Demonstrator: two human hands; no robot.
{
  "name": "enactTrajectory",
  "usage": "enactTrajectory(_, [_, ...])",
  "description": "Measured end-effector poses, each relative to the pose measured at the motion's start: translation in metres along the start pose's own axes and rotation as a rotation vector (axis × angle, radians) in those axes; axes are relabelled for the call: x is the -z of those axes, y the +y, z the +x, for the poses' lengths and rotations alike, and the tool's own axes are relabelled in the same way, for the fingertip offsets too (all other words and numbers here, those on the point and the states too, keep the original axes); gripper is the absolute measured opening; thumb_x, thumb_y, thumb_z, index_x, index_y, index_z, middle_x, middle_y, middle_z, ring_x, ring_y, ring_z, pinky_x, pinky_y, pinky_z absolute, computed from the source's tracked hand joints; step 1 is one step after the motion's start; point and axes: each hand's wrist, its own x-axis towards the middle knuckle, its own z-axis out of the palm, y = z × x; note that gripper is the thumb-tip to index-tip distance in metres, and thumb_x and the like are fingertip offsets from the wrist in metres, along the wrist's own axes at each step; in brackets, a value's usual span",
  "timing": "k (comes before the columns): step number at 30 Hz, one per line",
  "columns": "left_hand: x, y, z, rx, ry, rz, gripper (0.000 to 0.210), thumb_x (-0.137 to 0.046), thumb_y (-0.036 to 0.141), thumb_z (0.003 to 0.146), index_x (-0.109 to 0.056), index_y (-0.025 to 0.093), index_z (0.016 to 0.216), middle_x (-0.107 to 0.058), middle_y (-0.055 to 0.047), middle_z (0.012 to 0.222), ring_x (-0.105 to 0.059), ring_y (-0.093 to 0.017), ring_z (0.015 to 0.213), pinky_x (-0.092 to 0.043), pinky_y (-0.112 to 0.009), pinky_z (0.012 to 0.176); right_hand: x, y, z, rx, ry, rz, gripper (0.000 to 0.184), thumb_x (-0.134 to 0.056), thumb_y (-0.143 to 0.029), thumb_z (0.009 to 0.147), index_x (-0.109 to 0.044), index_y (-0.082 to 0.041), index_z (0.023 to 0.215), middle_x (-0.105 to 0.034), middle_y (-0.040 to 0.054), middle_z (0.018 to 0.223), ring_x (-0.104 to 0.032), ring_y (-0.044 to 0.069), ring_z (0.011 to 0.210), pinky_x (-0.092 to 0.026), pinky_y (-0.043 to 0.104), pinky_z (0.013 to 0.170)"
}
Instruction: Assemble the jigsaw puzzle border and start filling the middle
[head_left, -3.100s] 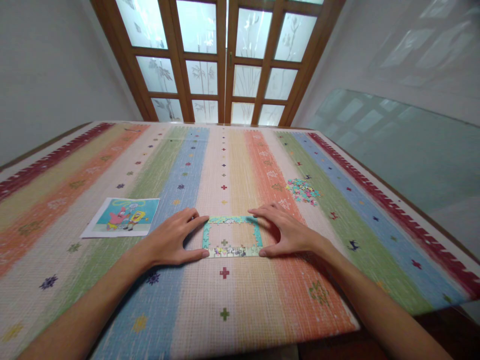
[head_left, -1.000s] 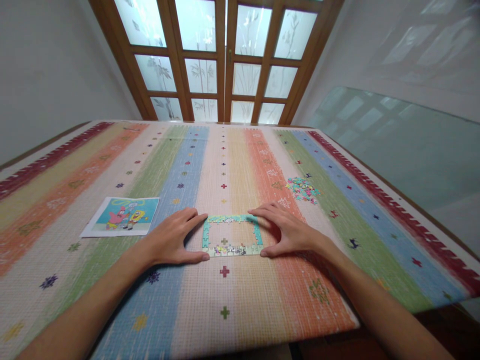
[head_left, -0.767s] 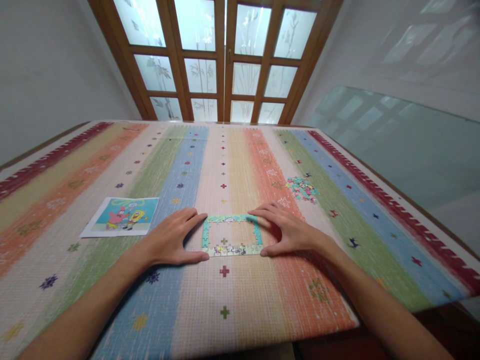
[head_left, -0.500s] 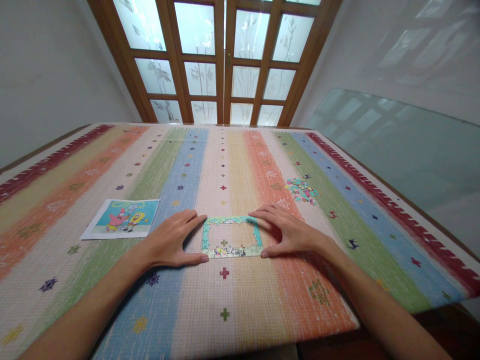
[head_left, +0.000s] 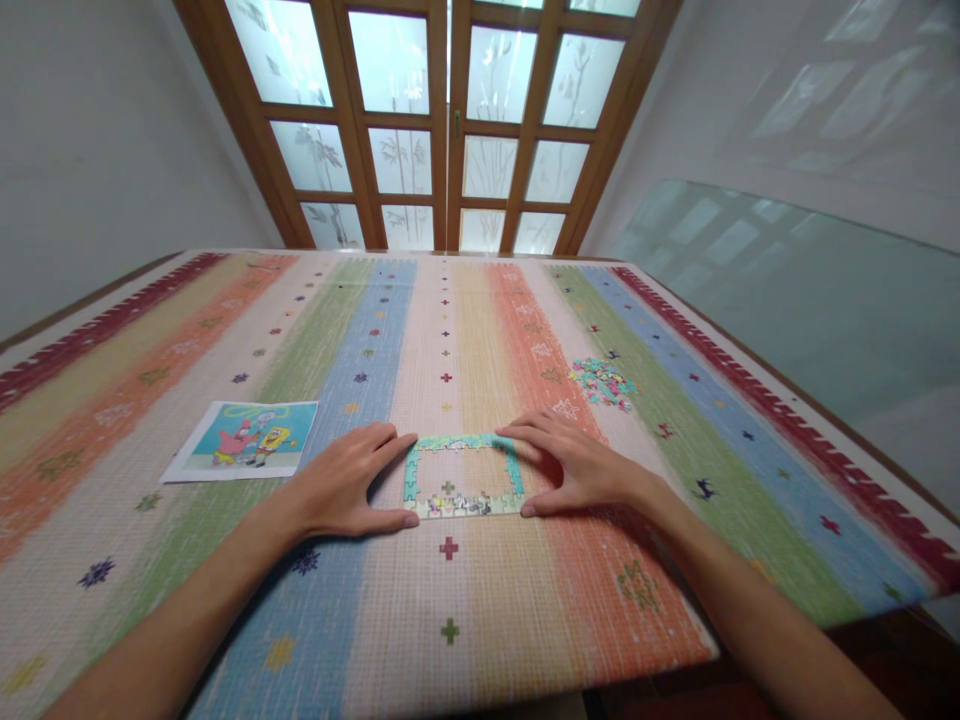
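A rectangular jigsaw puzzle border (head_left: 465, 507) lies flat on the tablecloth, its pieces joined into a teal and pale green frame. Cloth shows through its middle. At its left side, my left hand (head_left: 349, 480) holds the border between thumb and fingertips, the thumb at the near corner and the index finger at the far one. My right hand (head_left: 577, 465) grips the opposite side likewise, thumb low and fingertips on the top right corner. Beyond my right hand is a pile of loose puzzle pieces (head_left: 604, 384), multicoloured and too small to tell apart.
A printed cartoon picture (head_left: 251, 440) on white paper lies left of my left hand. The striped tablecloth (head_left: 495, 620) covers the table, whose near edge runs below my forearms. Wooden doors with frosted panes (head_left: 448, 130) stand past the far edge; a glass panel (head_left: 787, 270) leans on the right.
Both hands stay at the border's corners with almost no movement. The whole view has shifted very slightly.
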Motion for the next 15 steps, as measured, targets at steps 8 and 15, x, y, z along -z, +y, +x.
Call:
enactTrajectory(8, [-0.0027, -0.0006, -0.0001, -0.001, 0.027, -0.032, 0.084, -0.063, 0.079, 0.083, -0.055, 0.020, 0.142, -0.063, -0.013, 0.118, -0.062, -0.032, 0.103, -0.053, -0.048, 0.092, -0.0008, 0.0008, -0.0001, 0.003, 0.004, 0.005, 0.090, -0.086, -0.056, 0.079, -0.048, -0.027, 0.156, -0.056, 0.0128, 0.142, -0.051, 0.034, 0.131, -0.043, 0.055, 0.112])
enactTrajectory(15, [-0.0021, -0.0006, 0.0005, 0.001, 0.014, -0.027, 0.084, -0.062, 0.079, 0.083, -0.054, 0.020, 0.142, -0.063, -0.013, 0.116, -0.062, -0.031, 0.101, -0.053, -0.047, 0.091, 0.0003, 0.0001, 0.0004, -0.004, 0.001, -0.001, 0.090, -0.086, -0.056, 0.079, -0.048, -0.028, 0.156, -0.057, 0.0128, 0.142, -0.052, 0.035, 0.130, -0.043, 0.055, 0.113])
